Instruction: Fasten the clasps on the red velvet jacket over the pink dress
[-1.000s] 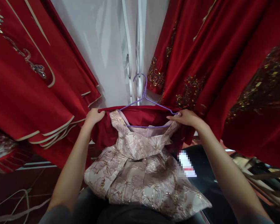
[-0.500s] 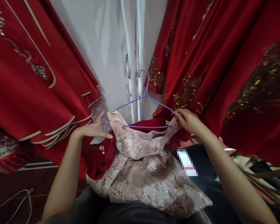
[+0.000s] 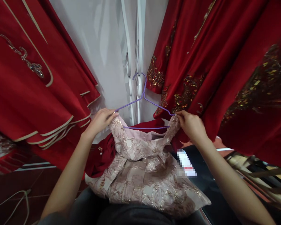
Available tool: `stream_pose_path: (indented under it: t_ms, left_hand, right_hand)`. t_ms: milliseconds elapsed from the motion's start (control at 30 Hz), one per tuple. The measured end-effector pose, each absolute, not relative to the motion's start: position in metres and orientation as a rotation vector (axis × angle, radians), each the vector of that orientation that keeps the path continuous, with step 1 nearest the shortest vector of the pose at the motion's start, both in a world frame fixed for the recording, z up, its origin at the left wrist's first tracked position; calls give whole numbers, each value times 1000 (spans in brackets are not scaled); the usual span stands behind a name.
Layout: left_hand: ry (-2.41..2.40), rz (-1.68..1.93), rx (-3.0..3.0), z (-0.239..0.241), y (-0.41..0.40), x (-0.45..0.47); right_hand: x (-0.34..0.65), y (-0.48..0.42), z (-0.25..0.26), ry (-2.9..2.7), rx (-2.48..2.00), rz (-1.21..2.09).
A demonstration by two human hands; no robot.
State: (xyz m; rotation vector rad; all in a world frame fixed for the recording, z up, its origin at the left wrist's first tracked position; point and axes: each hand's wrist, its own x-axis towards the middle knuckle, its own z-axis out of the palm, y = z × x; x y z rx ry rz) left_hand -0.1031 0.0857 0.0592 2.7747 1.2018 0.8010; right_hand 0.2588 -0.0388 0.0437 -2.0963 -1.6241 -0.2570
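Note:
A pale pink brocade dress (image 3: 140, 175) with a metallic gold pattern lies across my lap. Its two shoulder straps are over the ends of a purple wire hanger (image 3: 131, 102), whose hook points away from me. My left hand (image 3: 100, 121) grips the left strap at that end of the hanger, thumb and fingers closed. At the other end, my right hand (image 3: 192, 125) pinches the right strap against the hanger. Dark red cloth (image 3: 103, 153) with a small beaded ornament sits beside the dress on the left, and more of it shows behind the neckline.
Red garments with pale piping (image 3: 49, 103) hang at the left, and red skirts with gold sequins (image 3: 192, 90) at the right. White rails (image 3: 128, 62) stand ahead. A blurred-out white and red label (image 3: 186, 162) lies on a dark surface. A white cable (image 3: 25, 200) crosses the floor.
My left hand has gone from spread fingers to a closed hold on the left strap, which now covers that hanger end. The hanger has shifted slightly left. My right hand keeps its pinch.

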Motion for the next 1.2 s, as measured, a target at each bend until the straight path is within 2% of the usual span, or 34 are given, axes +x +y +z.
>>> stream_pose_path:
  t_ms: [233,367,500,600,700,800,900,1033,1200]
  left_hand:
    - [1244,986,2713,40,91,-119]
    - [1643,1015,2623,30,88,-121]
    - [2201,740,2488,23,75,-123]
    - [2284,319,2343,10,62,-135]
    - [2139,-19,2293,0,47,-152]
    - [1983,-83,2354,11,25,-163]
    - [1840,10,2416,44,-5,-158]
    - [1370,381,2604,83,-27,-115]
    - [688,628,2843,66,5,-28]
  right_hand:
    - [268,-42,47,-1653,-2079,-377]
    - [279,-38,39,-1605,-2112,-409]
    - [297,-36,10,-1590,-2220,-266]
    - [300,-40,-18,-1682,-2276,-75]
    - [289,-52,-33,-1864,-2212,128]
    - [271,-72,-22,-1935,-2159,141]
    - [252,-93,5,-1893,-2156,-24]
    - [235,-109,35,-1867,-1968,-118]
    - [239,-83,49,-1831,-1701,-316]
